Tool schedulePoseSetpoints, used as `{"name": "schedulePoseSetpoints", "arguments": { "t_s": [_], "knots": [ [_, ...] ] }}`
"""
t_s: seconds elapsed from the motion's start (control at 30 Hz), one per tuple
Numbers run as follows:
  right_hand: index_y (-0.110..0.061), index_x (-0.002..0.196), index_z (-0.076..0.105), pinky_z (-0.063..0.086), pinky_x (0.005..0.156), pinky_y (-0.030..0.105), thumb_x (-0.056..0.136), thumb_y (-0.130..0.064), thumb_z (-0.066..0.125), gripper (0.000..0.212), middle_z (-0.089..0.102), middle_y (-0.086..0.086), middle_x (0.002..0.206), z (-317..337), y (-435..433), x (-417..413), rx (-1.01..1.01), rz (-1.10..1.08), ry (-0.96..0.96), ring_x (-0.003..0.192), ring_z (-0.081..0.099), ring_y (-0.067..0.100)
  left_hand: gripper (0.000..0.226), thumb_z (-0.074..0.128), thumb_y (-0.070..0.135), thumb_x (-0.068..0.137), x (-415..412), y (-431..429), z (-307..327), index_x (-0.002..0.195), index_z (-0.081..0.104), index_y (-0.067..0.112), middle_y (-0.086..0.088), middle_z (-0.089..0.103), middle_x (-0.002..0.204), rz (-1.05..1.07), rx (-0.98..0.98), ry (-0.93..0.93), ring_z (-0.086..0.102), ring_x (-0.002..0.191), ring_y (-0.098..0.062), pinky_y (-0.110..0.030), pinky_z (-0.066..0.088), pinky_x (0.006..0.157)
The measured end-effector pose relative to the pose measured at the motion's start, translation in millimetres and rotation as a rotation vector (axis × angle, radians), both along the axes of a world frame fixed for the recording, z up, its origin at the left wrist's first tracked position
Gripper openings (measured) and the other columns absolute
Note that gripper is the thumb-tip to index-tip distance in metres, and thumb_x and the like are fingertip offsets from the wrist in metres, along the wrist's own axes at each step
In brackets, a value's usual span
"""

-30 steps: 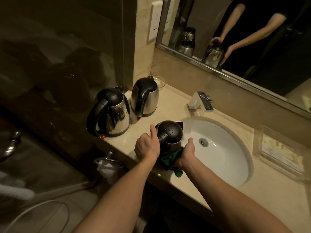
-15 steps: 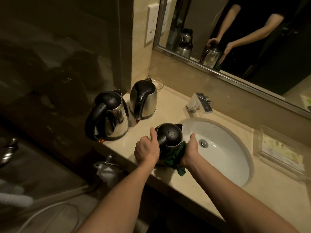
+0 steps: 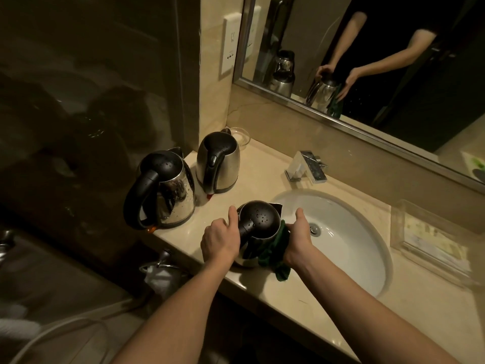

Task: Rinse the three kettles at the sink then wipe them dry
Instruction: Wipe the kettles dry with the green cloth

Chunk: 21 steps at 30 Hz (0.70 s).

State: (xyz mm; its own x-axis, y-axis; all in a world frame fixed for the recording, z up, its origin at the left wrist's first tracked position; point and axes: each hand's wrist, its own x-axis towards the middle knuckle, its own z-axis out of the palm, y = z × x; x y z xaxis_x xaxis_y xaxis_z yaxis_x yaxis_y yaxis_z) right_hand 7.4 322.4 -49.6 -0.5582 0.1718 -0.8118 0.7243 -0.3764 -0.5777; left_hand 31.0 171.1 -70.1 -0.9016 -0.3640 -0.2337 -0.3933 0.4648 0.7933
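The near kettle sits close to the front edge of the counter, just left of the sink. It is wet, with drops on its black lid, so it could slip. If the rubbing pushes it toward the person, it could slide off the front edge and fall to the floor. A wet spot under it would make that easier. The green cloth hangs down past the kettle's bottom, so it could catch under the kettle and tip it.

The kettle is between the two hands. The left hand is curled around its left side by the black handle, thumb up beside the lid. It keeps the kettle steady. The right hand holds the cloth bunched against the kettle's right side, thumb up too. Its fingers are hidden behind the kettle.

Farther back, near the left edge of the counter, stands a second kettle with drops on its shiny side. It looks like it needs wiping. Behind it, near the back left corner, stands the third kettle. The tap is at the back edge, behind the sink.
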Motion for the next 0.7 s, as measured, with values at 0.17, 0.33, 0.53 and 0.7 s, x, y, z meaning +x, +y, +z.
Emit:
{"name": "schedulePoseSetpoints", "arguments": {
  "t_s": [0.17, 0.33, 0.53, 0.7],
  "knots": [
    [-0.003, 0.13, 0.057, 0.033, 0.11, 0.05, 0.088, -0.081, 0.027, 0.094, 0.063, 0.02, 0.125, -7, 0, -5, -0.007, 0.005, 0.022, 0.119, 0.053, 0.039, 0.064, 0.026, 0.06, 0.101, -3, -1, -3, 0.066, 0.052, 0.014, -0.005, 0.059, 0.071, -0.021, -0.009, 0.002, 0.059, 0.069, -0.023, -0.031, 0.04, 0.062],
    [-0.001, 0.118, 0.059, 0.029, 0.112, 0.051, 0.095, -0.074, 0.018, 0.087, 0.064, 0.019, 0.111, -12, 5, -3, 0.03, 0.07, -0.031, 0.129, 0.048, 0.039, 0.064, 0.026, 0.059, 0.102, -5, -5, -3, 0.07, 0.055, 0.012, -0.004, 0.06, 0.072, -0.039, -0.032, -0.003, 0.056, 0.065, -0.016, -0.028, 0.035, 0.055],
    [0.003, 0.148, 0.038, 0.02, 0.117, 0.053, 0.095, -0.074, 0.014, 0.097, 0.049, 0.022, 0.144, 4, 7, -2, 0.025, 0.142, -0.061, 0.143, 0.033, 0.04, 0.063, 0.029, 0.057, 0.103, -12, -16, 0, 0.068, 0.055, 0.012, -0.005, 0.059, 0.072, -0.114, 0.003, -0.001, 0.055, 0.067, -0.015, -0.03, 0.038, 0.061],
    [0.005, 0.148, 0.037, 0.02, 0.116, 0.053, 0.091, -0.08, 0.013, 0.105, 0.05, 0.022, 0.144, 1, 12, -16, 0.028, 0.157, -0.015, 0.142, 0.034, 0.04, 0.061, 0.031, 0.056, 0.103, -16, -21, 1, 0.064, 0.052, 0.014, -0.003, 0.056, 0.068, -0.142, -0.021, -0.012, 0.052, 0.064, -0.013, -0.031, 0.035, 0.059]
  ]
}}
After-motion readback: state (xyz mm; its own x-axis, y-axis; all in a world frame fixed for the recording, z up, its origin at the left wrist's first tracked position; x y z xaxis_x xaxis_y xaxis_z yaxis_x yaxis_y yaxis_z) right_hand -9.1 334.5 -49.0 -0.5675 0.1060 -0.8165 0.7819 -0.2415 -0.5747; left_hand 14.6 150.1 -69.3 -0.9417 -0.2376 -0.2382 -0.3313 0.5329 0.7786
